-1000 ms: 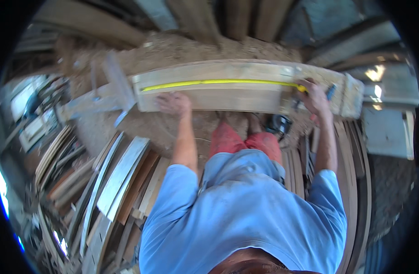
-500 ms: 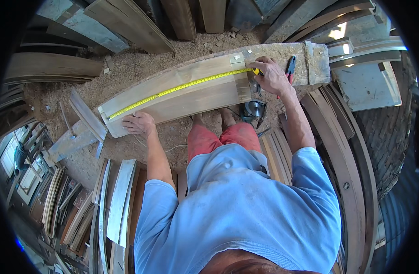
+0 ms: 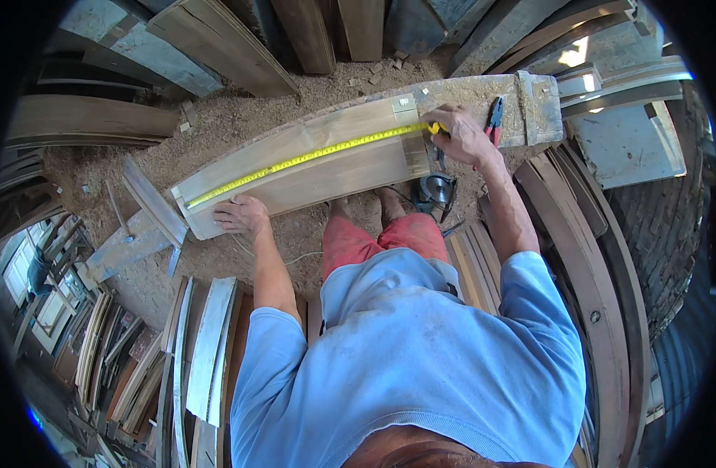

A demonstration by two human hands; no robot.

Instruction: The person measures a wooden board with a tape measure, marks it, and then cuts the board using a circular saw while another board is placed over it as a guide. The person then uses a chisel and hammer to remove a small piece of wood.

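A pale wooden board (image 3: pixel 334 171) lies lengthwise on the bench (image 3: pixel 543 109) before me. Along it stretches the yellow blade of a tape measure (image 3: pixel 319 154), from the board's left end to its right end. My right hand (image 3: pixel 462 134) grips the tape's case past the right part of the board; the fingers partly cover the case. Near the board's left end, my left hand (image 3: pixel 242 215) rests flat on the near side with fingers extended, just below the blade. Pliers with red handles (image 3: pixel 494 121) lie on the bench right of my right hand.
A circular saw (image 3: pixel 436 189) sits below the bench's near edge, beside my legs. Planks (image 3: pixel 217 39) lean along the far side, and more stacked boards (image 3: pixel 572 234) stand at right and lower left. Sawdust and offcuts cover the floor (image 3: pixel 327 97).
The view has shifted slightly. My right hand's fingers have changed position a little around the tape case. My left hand stays flat on the board.
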